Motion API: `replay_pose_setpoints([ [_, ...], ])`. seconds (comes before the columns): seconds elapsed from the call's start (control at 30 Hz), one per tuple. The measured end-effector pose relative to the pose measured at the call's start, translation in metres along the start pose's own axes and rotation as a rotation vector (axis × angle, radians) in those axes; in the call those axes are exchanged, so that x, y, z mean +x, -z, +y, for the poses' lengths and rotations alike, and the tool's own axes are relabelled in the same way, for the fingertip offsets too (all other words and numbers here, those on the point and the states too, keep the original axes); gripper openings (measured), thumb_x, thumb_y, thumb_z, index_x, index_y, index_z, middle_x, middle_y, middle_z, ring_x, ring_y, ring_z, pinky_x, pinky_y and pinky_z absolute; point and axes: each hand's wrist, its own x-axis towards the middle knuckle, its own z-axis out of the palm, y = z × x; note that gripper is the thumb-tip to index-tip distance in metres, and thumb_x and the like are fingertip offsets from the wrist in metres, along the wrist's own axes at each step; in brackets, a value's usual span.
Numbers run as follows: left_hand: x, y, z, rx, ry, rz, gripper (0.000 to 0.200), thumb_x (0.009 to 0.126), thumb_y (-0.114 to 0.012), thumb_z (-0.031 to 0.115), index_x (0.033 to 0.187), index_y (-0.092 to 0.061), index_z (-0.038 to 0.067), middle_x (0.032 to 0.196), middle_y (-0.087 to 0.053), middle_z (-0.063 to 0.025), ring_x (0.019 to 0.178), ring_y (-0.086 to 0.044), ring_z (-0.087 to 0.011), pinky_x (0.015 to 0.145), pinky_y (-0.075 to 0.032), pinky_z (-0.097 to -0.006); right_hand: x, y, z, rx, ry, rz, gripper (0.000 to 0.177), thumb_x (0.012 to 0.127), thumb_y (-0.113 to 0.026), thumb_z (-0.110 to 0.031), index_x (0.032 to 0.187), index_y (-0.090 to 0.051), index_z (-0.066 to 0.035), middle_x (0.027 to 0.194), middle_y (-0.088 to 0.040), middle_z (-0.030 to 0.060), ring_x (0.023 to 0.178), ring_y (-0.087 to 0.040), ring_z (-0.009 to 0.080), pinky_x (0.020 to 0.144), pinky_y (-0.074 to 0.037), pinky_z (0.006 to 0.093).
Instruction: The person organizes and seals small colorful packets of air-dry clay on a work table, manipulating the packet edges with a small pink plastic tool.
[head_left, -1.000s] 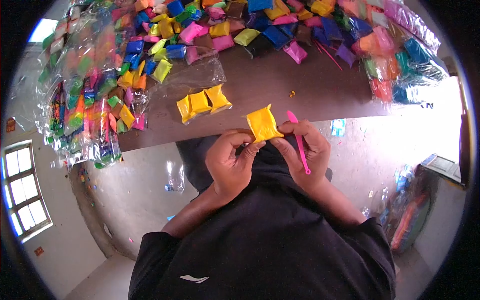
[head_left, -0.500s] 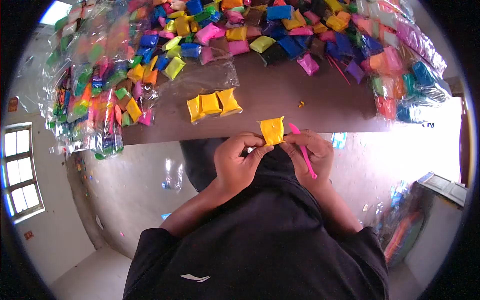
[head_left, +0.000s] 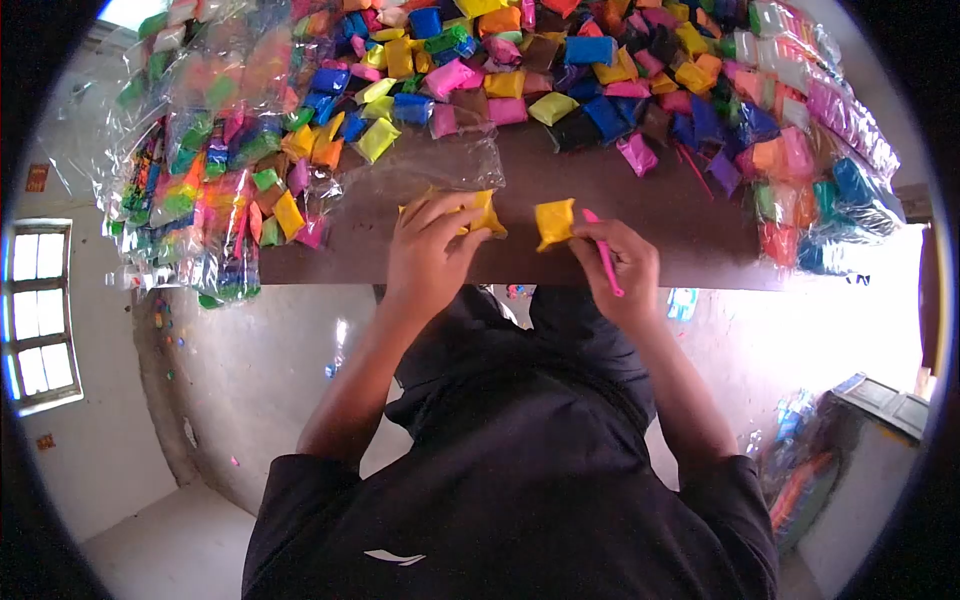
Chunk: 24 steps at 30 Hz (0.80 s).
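Note:
My right hand (head_left: 628, 268) pinches a small yellow clay packet (head_left: 554, 224) by its right corner, just above the table. The same hand also holds a slim pink plastic modelling tool (head_left: 604, 256), which slants across the fingers. To the left, my left hand (head_left: 428, 255) is closed over a joined strip of yellow clay packets (head_left: 484, 212), thumb on the near side and fingers on top. That hand covers most of the strip; its right end shows. A gap of bare table separates the strip from the single packet.
Many coloured clay packets (head_left: 505, 85) are heaped along the back of the brown table (head_left: 520, 265). Clear plastic bags of packets stand at the left (head_left: 190, 200) and right (head_left: 790, 180). A clear wrapper (head_left: 420, 165) lies behind my left hand. Thin pink sticks (head_left: 695, 170) lie at the back right.
My left hand has let go of the single yellow packet and moved forward-left onto the yellow strip. My right hand has carried the packet and pink tool slightly forward over the table.

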Motion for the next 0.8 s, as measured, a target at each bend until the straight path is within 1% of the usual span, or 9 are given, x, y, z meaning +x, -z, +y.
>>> replay_pose_setpoints([
  [0.07, 0.012, 0.003, 0.01, 0.121, 0.004, -0.154, 0.048, 0.075, -0.082, 0.012, 0.12, -0.067, 0.008, 0.119, -0.065, -0.0085, 0.113, -0.059, -0.0332, 0.106, -0.044, -0.0448, 0.006, -0.014, -0.002, 0.007, -0.034, -0.033, 0.011, 0.083, -0.075, -0.008, 0.093, -0.073, -0.004, 0.091, -0.072, 0.0171, 0.082, -0.071, 0.0332, 0.074, -0.055, 0.0381],
  [0.13, 0.014, 0.001, 0.01, 0.211, -0.022, -0.219, 0.053, 0.073, -0.083, 0.014, 0.122, -0.065, 0.009, 0.123, -0.061, -0.0083, 0.117, -0.055, -0.0332, 0.108, -0.041, -0.047, 0.011, -0.024, -0.002, 0.013, -0.043, -0.019, 0.011, 0.085, -0.074, -0.009, 0.094, -0.072, -0.003, 0.09, -0.071, 0.0176, 0.082, -0.07, 0.0351, 0.075, -0.055, 0.0386],
  [0.17, 0.015, 0.001, 0.009, 0.306, -0.044, -0.278, 0.058, 0.071, -0.084, 0.017, 0.124, -0.063, 0.01, 0.127, -0.057, -0.008, 0.12, -0.052, -0.0332, 0.111, -0.038, -0.0493, 0.012, -0.025, -0.002, 0.011, -0.041, -0.032, 0.012, 0.084, -0.072, -0.007, 0.095, -0.071, -0.002, 0.092, -0.071, 0.0174, 0.088, -0.068, 0.037, 0.08, -0.054, 0.0408],
  [0.2, 0.015, 0.0, 0.007, 0.31, -0.047, -0.28, 0.058, 0.071, -0.084, 0.017, 0.124, -0.063, 0.01, 0.127, -0.057, -0.008, 0.12, -0.052, -0.0332, 0.111, -0.038, -0.0493, 0.012, -0.026, 0.0, 0.016, -0.041, -0.027, 0.012, 0.084, -0.072, -0.007, 0.095, -0.071, -0.002, 0.092, -0.071, 0.0174, 0.088, -0.068, 0.037, 0.08, -0.054, 0.0408],
  [0.27, 0.014, -0.003, 0.004, 0.292, -0.042, -0.29, 0.056, 0.071, -0.083, 0.015, 0.123, -0.063, 0.01, 0.124, -0.057, -0.007, 0.12, -0.051, -0.0338, 0.112, -0.036, -0.0512, 0.009, -0.027, 0.004, -0.159, 0.06, -0.087, 0.019, 0.08, -0.07, -0.003, 0.099, -0.071, -0.002, 0.099, -0.071, 0.0176, 0.096, -0.065, 0.0378, 0.086, -0.053, 0.043],
  [0.47, 0.011, -0.006, -0.007, 0.223, -0.067, -0.263, 0.054, 0.07, -0.082, 0.01, 0.12, -0.064, 0.009, 0.123, -0.058, -0.0074, 0.119, -0.053, -0.0347, 0.113, -0.036, -0.0508, 0.007, -0.03, 0.009, -0.184, 0.067, -0.118, 0.03, 0.073, -0.068, -0.001, 0.102, -0.07, -0.002, 0.105, -0.068, 0.0172, 0.103, -0.061, 0.0385, 0.091, -0.051, 0.0447],
  [0.57, 0.007, -0.006, -0.01, 0.193, -0.059, -0.268, 0.056, 0.069, -0.082, 0.009, 0.121, -0.063, 0.009, 0.124, -0.058, -0.0079, 0.12, -0.054, -0.0354, 0.113, -0.037, -0.0502, 0.014, -0.032, 0.003, -0.199, 0.146, -0.083, 0.021, 0.076, -0.07, 0.002, 0.096, -0.069, -0.003, 0.102, -0.068, 0.0147, 0.098, -0.06, 0.0381, 0.086, -0.05, 0.0436],
  [0.7, 0.011, 0.003, -0.001, 0.199, -0.044, -0.288, 0.062, 0.068, -0.084, 0.013, 0.125, -0.06, 0.009, 0.125, -0.057, -0.0083, 0.121, -0.053, -0.0332, 0.113, -0.037, -0.0494, 0.019, -0.039, 0.005, -0.174, 0.145, -0.13, 0.022, 0.075, -0.071, 0.001, 0.096, -0.069, -0.004, 0.104, -0.066, 0.0144, 0.099, -0.06, 0.0383, 0.086, -0.05, 0.0439],
  [0.8, 0.016, 0.006, 0.005, 0.091, 0.009, -0.392, 0.074, 0.068, -0.086, 0.016, 0.134, -0.053, 0.011, 0.134, -0.052, -0.0094, 0.129, -0.048, -0.0335, 0.118, -0.032, -0.0474, 0.022, -0.042, 0.005, -0.192, 0.184, -0.161, 0.022, 0.075, -0.072, 0.0, 0.096, -0.069, -0.004, 0.103, -0.066, 0.0141, 0.099, -0.06, 0.038, 0.087, -0.05, 0.0445],
])
